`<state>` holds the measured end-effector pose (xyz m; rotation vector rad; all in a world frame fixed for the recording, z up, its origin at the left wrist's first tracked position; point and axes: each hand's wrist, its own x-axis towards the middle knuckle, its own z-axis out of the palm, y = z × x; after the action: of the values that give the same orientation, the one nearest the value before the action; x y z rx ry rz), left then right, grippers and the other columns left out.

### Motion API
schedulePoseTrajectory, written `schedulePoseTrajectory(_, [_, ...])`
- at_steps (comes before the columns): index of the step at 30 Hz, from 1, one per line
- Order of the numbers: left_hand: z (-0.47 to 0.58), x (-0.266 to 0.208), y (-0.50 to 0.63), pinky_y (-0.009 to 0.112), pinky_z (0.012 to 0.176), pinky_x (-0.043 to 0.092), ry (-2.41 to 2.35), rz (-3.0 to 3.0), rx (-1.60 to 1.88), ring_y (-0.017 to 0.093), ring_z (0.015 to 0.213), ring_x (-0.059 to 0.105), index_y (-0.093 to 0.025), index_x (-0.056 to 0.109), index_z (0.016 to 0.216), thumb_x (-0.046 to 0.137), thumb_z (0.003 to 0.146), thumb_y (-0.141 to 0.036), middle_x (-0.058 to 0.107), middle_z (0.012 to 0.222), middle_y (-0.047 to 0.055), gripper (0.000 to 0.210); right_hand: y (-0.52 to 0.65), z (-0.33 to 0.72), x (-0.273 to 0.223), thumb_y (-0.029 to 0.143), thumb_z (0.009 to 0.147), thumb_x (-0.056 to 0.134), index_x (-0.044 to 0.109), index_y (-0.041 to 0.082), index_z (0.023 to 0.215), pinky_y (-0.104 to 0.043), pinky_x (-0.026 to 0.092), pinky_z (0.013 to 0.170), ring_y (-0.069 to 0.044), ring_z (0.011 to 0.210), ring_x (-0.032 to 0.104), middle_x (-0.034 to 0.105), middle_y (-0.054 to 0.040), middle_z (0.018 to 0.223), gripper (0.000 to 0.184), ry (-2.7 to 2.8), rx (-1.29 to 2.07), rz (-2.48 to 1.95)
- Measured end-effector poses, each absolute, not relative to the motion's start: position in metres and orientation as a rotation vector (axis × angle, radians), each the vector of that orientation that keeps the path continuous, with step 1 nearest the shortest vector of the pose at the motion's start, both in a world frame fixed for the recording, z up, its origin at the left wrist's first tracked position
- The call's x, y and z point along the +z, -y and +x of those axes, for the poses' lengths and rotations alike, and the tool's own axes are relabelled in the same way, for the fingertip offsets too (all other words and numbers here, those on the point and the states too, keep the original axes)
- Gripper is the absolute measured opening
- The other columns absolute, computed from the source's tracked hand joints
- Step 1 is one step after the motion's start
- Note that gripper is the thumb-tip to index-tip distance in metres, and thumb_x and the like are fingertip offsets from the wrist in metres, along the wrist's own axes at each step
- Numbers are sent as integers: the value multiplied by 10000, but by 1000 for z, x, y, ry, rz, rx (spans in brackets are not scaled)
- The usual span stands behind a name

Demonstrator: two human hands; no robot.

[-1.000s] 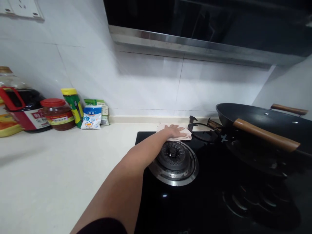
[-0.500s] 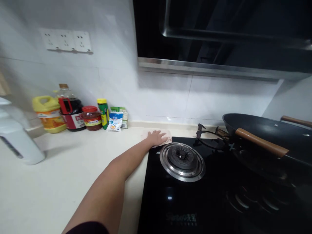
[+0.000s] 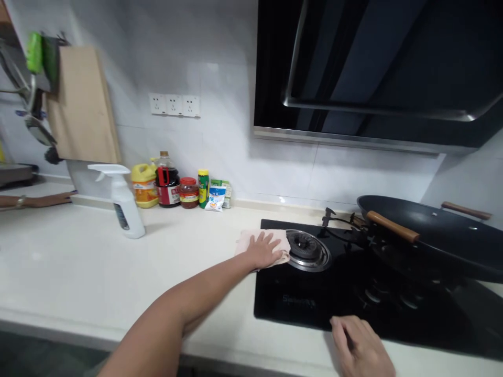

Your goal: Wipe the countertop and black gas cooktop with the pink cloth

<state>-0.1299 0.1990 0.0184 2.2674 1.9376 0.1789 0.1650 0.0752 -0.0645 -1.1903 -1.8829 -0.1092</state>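
Observation:
My left hand lies flat with its fingers spread on a pale pink cloth. The cloth covers the left edge of the black glass gas stove and some of the counter beside it, and touches the near-left rim of the round burner. At the stove's front edge rests my right hand, its fingers curled into a loose fist with nothing visible in it. A black wok with wooden handles sits over the stove's right side.
A white spray bottle stands on the counter to the left. Along the wall are a yellow jug, a dark sauce bottle and a red-lidded jar. Another person's hand rests at far left. The range hood hangs above.
My left hand and the cloth have come nearer along the stove's left edge. My right hand has entered at the lower right. The view has widened to show more of the left side.

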Motion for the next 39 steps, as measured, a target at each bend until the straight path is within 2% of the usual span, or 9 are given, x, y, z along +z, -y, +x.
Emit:
schedulePoseTrajectory(5, [-108,21,-138,688,1212,71,-1835,2328,176,404,1572,55,-317,286,1610,173,908,-815,133,1728,72,869,-75,162,-61,523,1045,372,681,240,825,-341,440,746,-220,799,603,690,-65,845,473,1876,-128,-1240])
schedulePoseTrajectory(10, [-92,23,-85,665,1222,29,-1724,2411,182,374,1573,104,-330,323,1596,192,918,-801,200,1715,69,835,-75,159,-60,511,1053,342,657,226,830,-356,419,797,-232,836,583,675,-69,857,479,1917,-116,-1222])
schedulePoseTrajectory(17, [-72,21,-35,660,1222,-16,-1557,2473,197,383,1577,73,-320,313,1601,255,894,-817,171,1721,74,867,-81,162,-65,508,1040,359,656,211,816,-368,414,825,-239,844,568,663,-78,863,476,1944,-134,-1191])
schedulePoseTrajectory(35, [-72,6,-13,674,1219,68,-1519,2529,358,366,1560,177,-378,393,1544,334,944,-727,259,1701,47,697,-83,166,-70,492,1020,387,647,212,794,-377,427,818,-252,873,562,658,-90,886,444,1929,-142,-1196])
schedulePoseTrajectory(39, [-76,8,-9,662,1226,69,-1500,2514,355,355,1563,180,-372,402,1542,349,950,-715,272,1696,57,687,-85,168,-69,465,1006,398,699,186,823,-399,435,815,-258,850,562,671,-118,921,449,1931,-209,-1201])
